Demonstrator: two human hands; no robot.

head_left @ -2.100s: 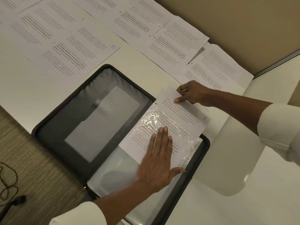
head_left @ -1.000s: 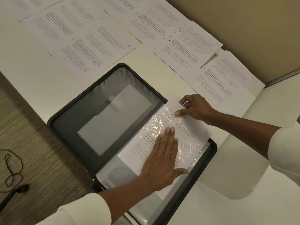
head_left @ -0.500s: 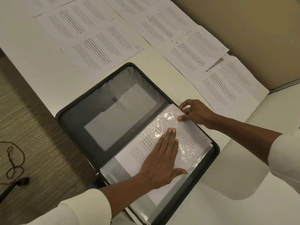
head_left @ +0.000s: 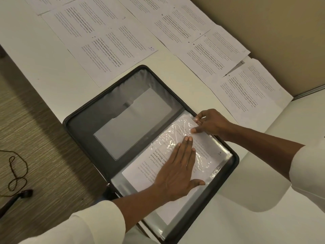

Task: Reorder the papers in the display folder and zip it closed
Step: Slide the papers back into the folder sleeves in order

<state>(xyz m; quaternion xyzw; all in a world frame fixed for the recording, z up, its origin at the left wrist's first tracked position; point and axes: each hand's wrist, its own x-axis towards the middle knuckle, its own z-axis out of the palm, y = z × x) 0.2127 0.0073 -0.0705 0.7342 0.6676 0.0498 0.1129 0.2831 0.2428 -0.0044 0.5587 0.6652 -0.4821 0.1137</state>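
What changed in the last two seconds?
The sheet marked 1 slid deeper into the plastic sleeve, its top edge no longer overhanging the folder. The right hand followed it and now pinches the sleeve's top corner. The left hand stays flat on the sheet; folder open, loose pages unmoved.

This looks like an office. A long white counter (head_left: 40, 55) is covered with rows of printed papers (head_left: 112, 50), all full of small text. A black zip folder (head_left: 98, 124) with clear sleeves (head_left: 123, 182) lies open on it. Behind the counter stands a plain tan wall (head_left: 281, 32) with a thin metal strip (head_left: 309, 91). The floor is short brown carpet (head_left: 44, 147), and a dark cord (head_left: 17, 173) lies on it.
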